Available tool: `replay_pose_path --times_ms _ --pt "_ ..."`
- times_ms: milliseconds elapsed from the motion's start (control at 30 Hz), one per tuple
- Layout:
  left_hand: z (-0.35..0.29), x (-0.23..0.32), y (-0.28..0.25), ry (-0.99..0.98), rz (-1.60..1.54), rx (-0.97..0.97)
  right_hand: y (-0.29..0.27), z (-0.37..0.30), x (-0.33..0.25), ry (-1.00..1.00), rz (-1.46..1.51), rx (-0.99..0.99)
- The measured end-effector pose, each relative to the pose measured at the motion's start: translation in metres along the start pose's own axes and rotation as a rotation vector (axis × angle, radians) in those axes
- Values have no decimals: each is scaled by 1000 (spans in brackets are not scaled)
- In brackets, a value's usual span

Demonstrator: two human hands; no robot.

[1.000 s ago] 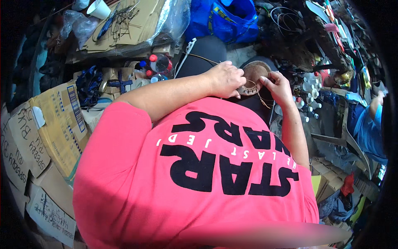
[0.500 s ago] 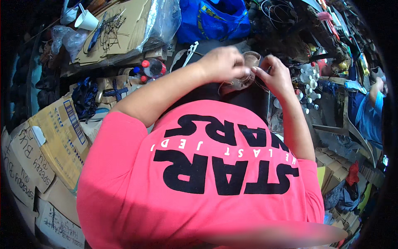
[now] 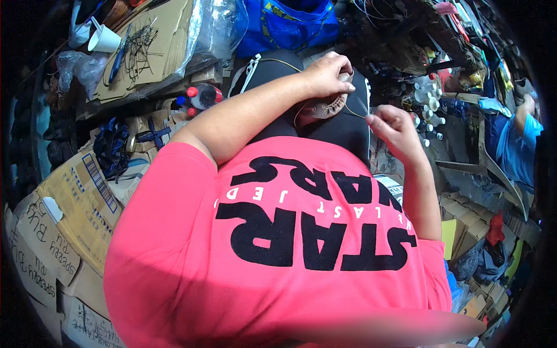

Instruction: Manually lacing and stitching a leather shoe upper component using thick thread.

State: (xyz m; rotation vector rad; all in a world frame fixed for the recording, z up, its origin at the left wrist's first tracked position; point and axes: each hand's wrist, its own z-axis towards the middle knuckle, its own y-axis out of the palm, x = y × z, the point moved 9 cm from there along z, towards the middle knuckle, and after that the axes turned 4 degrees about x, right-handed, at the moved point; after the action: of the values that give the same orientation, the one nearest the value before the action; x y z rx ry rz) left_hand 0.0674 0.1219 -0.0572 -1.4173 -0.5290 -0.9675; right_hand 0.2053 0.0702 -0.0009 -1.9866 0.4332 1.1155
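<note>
A brown leather shoe piece (image 3: 318,110) with a row of thick stitches along its edge rests on my dark-trousered lap, its toe side toward me. My left hand (image 3: 328,75) is closed over its far part, fingers bent round the leather. A thin tan cord (image 3: 352,112) leads from the stitched edge to my right hand (image 3: 394,129), which is apart from the leather, thumb and fingers pinched on the cord. Something slim and pale near those fingertips is too blurred to name. More of the cord loops out left of my left hand.
Flattened cardboard (image 3: 165,43) with dark thread scraps and a white cup (image 3: 105,39) lies at the far left. A blue bag (image 3: 290,26) stands ahead. Bottles with red caps (image 3: 203,95) are left, white bottles (image 3: 429,104) right. Another person's blue sleeve (image 3: 519,151) shows far right.
My right hand has moved away from the shoe piece, right and toward me, drawing the cord out. My left hand has settled over the leather, and more stitches show.
</note>
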Motion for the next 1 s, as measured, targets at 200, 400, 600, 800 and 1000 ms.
replay_pose_path --times_ms 200,400,600,800,1000 --pt "11 -1 2 -20 -215 -360 -9 9 -6 -139 -255 153" --pt "9 -2 10 -82 -340 -523 -1 23 -11 -102 -436 120" --pt "5 -1 10 -96 -367 -589 -1 26 -13 -81 -438 89" --pt "2 0 11 -131 -331 -624 -1 29 -11 -84 -359 105" --pt "1 -3 12 -141 -326 -621 1 29 -14 -62 -380 82"
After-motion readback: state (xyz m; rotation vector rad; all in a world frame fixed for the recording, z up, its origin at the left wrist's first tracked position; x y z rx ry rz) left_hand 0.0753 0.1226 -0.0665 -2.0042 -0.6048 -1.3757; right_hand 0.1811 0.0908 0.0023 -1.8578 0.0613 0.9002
